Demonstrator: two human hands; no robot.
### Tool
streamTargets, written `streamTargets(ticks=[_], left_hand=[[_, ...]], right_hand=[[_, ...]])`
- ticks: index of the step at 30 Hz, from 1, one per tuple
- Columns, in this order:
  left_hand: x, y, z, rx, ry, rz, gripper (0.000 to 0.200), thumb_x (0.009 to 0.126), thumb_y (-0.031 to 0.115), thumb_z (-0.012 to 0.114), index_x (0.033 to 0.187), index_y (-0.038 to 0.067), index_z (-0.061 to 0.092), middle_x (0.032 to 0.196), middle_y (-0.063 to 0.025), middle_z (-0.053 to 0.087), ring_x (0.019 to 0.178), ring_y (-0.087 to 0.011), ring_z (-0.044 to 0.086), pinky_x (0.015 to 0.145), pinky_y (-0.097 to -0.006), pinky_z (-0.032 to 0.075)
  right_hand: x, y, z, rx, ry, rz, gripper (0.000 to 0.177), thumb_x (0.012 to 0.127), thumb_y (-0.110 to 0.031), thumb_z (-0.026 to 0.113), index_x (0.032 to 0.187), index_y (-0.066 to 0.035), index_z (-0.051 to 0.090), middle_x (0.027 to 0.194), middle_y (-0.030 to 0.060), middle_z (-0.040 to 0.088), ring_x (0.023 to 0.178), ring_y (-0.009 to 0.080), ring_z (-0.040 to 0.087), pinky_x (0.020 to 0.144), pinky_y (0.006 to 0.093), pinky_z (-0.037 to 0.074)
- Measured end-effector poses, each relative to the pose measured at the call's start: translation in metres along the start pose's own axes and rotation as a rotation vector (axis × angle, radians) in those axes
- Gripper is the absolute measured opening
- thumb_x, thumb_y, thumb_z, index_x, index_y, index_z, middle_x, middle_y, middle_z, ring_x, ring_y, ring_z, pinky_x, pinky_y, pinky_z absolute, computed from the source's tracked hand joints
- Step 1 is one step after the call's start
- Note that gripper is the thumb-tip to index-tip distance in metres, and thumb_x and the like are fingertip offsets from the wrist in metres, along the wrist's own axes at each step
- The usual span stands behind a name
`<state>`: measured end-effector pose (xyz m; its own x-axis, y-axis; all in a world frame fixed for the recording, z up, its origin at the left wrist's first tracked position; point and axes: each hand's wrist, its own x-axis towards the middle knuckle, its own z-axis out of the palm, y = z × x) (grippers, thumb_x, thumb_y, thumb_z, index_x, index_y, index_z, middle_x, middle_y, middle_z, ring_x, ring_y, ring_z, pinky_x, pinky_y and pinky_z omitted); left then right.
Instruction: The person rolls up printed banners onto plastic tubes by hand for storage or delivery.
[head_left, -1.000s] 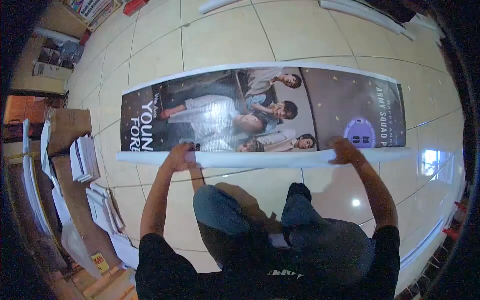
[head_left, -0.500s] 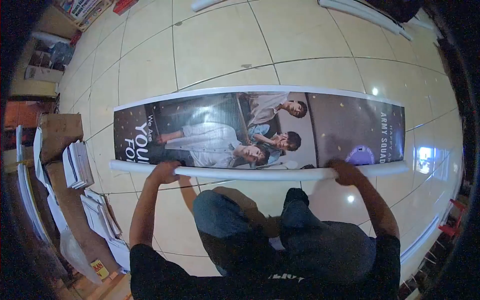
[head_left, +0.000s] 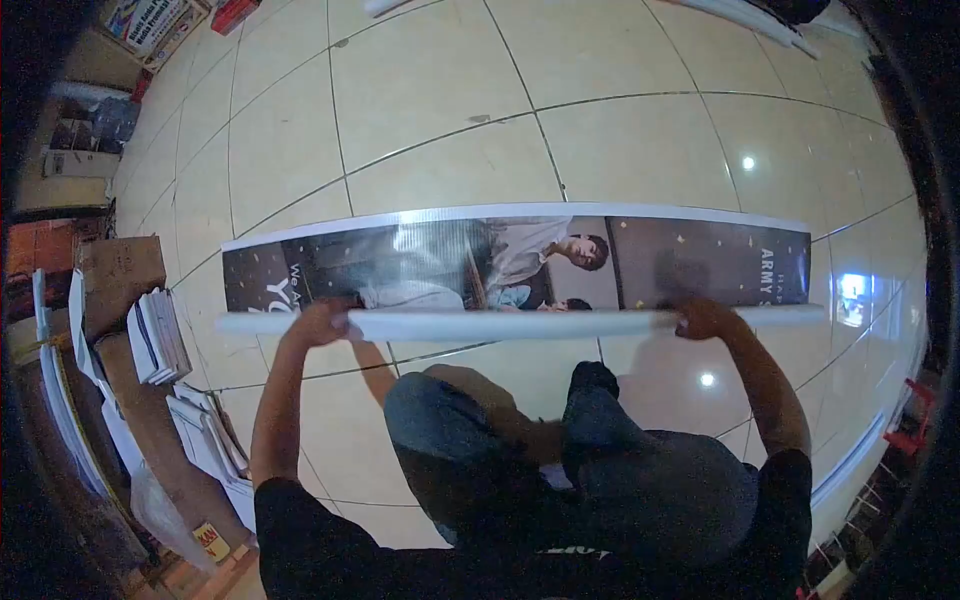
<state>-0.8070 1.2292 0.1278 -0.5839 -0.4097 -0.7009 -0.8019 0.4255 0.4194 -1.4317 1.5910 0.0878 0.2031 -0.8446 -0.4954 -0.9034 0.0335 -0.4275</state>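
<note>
A printed banner with photos of people and lettering lies on the tiled floor, its near side wound into a long white roll. My left hand is closed around the roll left of its middle, thumb on the near side. Toward the right end, my right hand grips the same roll, fingers over the top. Only a narrow strip of the print shows beyond the roll; the rest is hidden inside it. The roll lies across the floor in front of my bent knees.
Stacks of white paper and a brown cardboard box stand at the left. White rolls lie at the far right. A red object sits at the right edge. Glossy floor tiles extend beyond the banner.
The roll has moved away from me over the print, covering more of it. Both hands have moved forward with the roll, and the visible strip of banner is narrower.
</note>
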Motion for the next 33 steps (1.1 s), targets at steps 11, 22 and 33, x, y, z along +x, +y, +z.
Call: streamTargets(ticks=[11,22,33], left_hand=[[0.044,0.026,-0.050,0.290,0.183,0.134,0.052,0.065,0.020,0.073,0.113,0.004,0.059,0.110,-0.0200,0.062,0.105,-0.0379,0.057,0.094,-0.0449,0.044],[0.075,-0.004,-0.056,0.444,0.415,0.160,0.065,0.058,0.024,0.080,0.116,0.005,0.055,0.115,-0.0171,0.056,0.109,-0.0367,0.053,0.096,-0.0449,0.042],[0.065,0.008,-0.058,0.373,0.489,0.142,0.063,0.065,0.016,0.069,0.125,0.007,0.051,0.118,-0.0181,0.055,0.114,-0.0354,0.050,0.099,-0.0437,0.039]], right_hand=[[0.055,0.034,-0.045,-0.083,-0.082,-0.140,0.076,0.063,-0.022,0.078,0.128,-0.001,0.045,0.127,0.0209,0.050,0.116,0.0362,0.049,0.100,0.0436,0.040],[0.077,0.019,-0.038,-0.065,0.157,-0.021,0.060,0.060,-0.011,0.071,0.117,-0.007,0.053,0.106,0.0161,0.056,0.098,0.0360,0.055,0.083,0.0437,0.047],[0.048,0.015,-0.005,-0.207,0.429,0.119,0.066,0.067,-0.029,0.077,0.121,-0.004,0.049,0.113,0.0184,0.054,0.107,0.0393,0.050,0.093,0.0507,0.037]])
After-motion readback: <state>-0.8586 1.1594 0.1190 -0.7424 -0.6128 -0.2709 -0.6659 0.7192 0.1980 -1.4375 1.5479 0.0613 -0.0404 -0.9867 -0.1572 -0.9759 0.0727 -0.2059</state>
